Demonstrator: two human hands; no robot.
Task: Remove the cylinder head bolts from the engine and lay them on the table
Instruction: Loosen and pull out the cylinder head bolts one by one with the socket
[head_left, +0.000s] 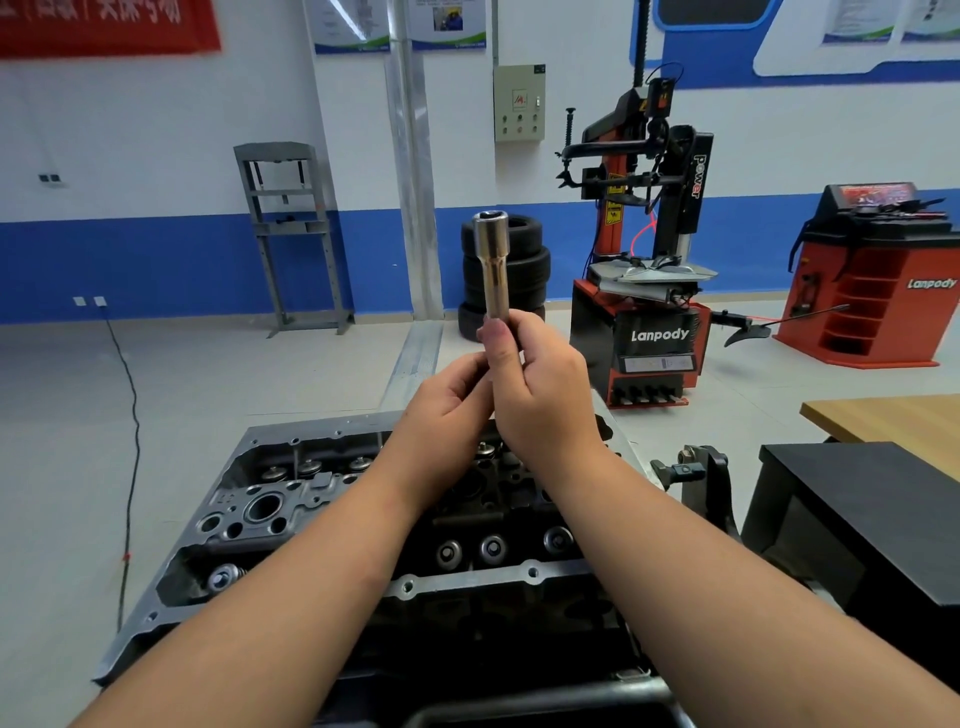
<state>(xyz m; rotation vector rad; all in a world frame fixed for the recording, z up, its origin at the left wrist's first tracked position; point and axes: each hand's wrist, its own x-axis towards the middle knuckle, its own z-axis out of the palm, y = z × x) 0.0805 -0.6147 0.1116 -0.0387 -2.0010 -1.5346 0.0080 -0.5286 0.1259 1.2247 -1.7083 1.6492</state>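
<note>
A person standing over an opened engine (291, 525) raises a long chrome deep socket (491, 265) upright in front of them, its open end pointing up. The right hand (540, 395) wraps thumb and fingers round the socket's lower end, and the left hand (447, 410) curls in against the same lower section from the other side; what, if anything, sits under the left fingers is hidden. No cylinder head bolt can be picked out for certain: the valve springs (491, 548) and casting holes show along the head, but forearms cover much of its middle, and nothing that reads as a bolt lies on the wooden table (893, 421) at right or the dark bench (857, 499) in front of it. The job looks to be at the tool-fitting stage, with removal not yet begun. The risks ahead are plain ones: the polished socket, held high directly over the open head, could slip and drop among the valve gear; a socket seated crooked or only partway on a bolt head may round it off; and a bolt freed carelessly might fall into the casting rather than reach the table.
</note>
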